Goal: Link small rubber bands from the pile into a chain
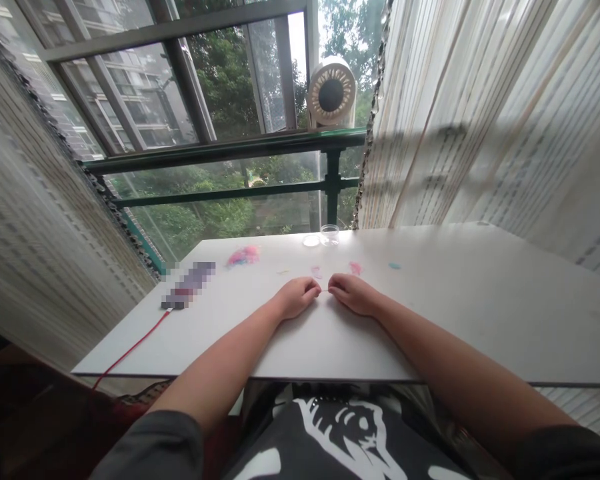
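left hand (296, 297) and right hand (353, 293) rest on the surface (480, 300), fingers pinched on a thin strand (325, 290) between them; advisable: keep both pinches firm, wrists planted.

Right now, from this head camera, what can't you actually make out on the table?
Head view only.
The thin strand between left hand and right hand: too small to identify; curled fingers hide its ends.
The dark object at the red cable end: blurred out.
The pink pile and small coloured bits: too small to name.
Right side of the table: cut off by the frame edge.
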Tool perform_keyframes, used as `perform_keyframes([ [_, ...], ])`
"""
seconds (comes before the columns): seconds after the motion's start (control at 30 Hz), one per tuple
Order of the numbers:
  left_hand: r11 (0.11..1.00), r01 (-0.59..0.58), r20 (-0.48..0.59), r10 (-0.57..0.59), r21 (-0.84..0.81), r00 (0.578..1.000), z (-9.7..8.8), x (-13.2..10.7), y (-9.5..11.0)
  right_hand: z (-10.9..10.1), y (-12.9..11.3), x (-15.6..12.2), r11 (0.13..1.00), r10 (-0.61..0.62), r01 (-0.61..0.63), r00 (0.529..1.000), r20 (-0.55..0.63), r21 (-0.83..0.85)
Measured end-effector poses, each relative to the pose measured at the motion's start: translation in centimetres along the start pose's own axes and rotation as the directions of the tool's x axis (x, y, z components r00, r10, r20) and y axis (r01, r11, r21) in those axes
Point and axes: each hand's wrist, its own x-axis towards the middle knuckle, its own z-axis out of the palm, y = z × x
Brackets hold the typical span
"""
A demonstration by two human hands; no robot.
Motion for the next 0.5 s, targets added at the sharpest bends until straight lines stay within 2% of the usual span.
perform_keyframes([
  [0.3,0.999,0.034,-0.003,-0.034,-0.038,0.999,-0.31,-0.03,0.28,0.00,0.36,0.01,1.000,0.000,0.000,1.000,-0.014,0.012],
  [0.5,0.999,0.015,-0.006,-0.015,-0.052,1.000,-0.07,-0.28,0.54,0.19,0.22,-0.01,1.000,-0.020,0.019,0.999,-0.044,-0.020],
])
